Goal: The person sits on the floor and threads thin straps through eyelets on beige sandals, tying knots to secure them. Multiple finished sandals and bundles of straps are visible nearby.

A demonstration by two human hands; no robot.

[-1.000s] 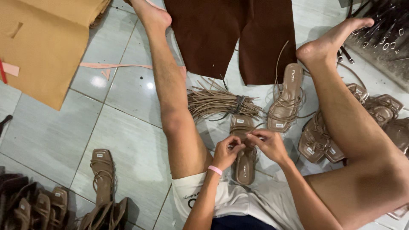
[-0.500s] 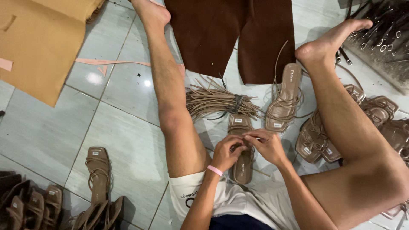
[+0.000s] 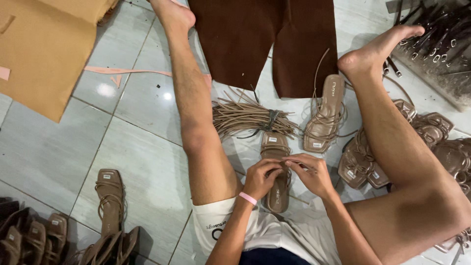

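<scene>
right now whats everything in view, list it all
sandal being worked on: one, tan, on the floor between the legs, under both hands
bundle of cords: one, tan, tied, above that sandal
strappy sandal: one, tan, beside the bundle
sandal pile: several, tan, right side
sandals: several, tan, lower left
brown sheet: one, dark brown, top centre
tan sheet: one, top left
buckle straps: many, dark, top right
wristband: one, pink, left wrist
left hand: fingers on the sandal's straps
right hand: fingers pinching a strap

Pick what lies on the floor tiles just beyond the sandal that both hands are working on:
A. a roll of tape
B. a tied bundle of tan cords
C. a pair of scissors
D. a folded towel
B: a tied bundle of tan cords lies just past the toe of the sandal under the left hand and right hand.
</scene>
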